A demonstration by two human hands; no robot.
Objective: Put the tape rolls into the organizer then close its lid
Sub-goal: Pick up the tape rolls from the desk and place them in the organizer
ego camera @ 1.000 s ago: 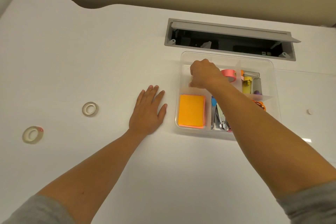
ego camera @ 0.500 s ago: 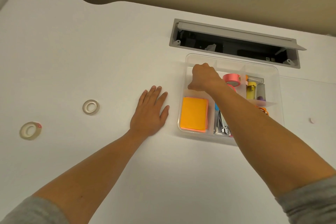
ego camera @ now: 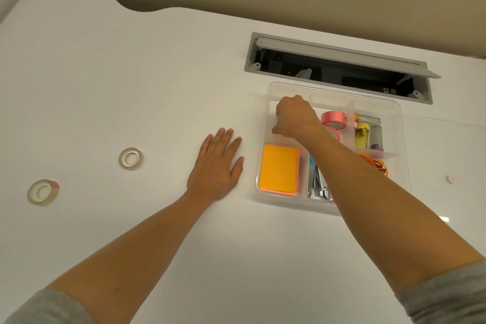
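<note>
A clear plastic organizer (ego camera: 394, 110) sits right of centre in the frame on a white desk (ego camera: 131, 73), just below a grey cable hatch (ego camera: 339, 56) that stands open. The right hand (ego camera: 295, 117) is curled into a loose fist inside the organizer's upper left compartment, knuckles up; its fingers are hidden from above, so I cannot tell whether it grips anything. Just right of it a pink tape roll (ego camera: 334, 119) stands in the same compartment. The left hand (ego camera: 215, 166) lies flat and open on the desk, fingers spread, holding nothing, just left of the organizer. Orange sticky notes (ego camera: 278, 171) fill the lower left compartment. Two clear tape rolls lie on the desk at the left of the frame: one (ego camera: 131, 158) at mid left, the other (ego camera: 42, 192) near the left edge. No readable writing or brand shows anywhere.
</note>
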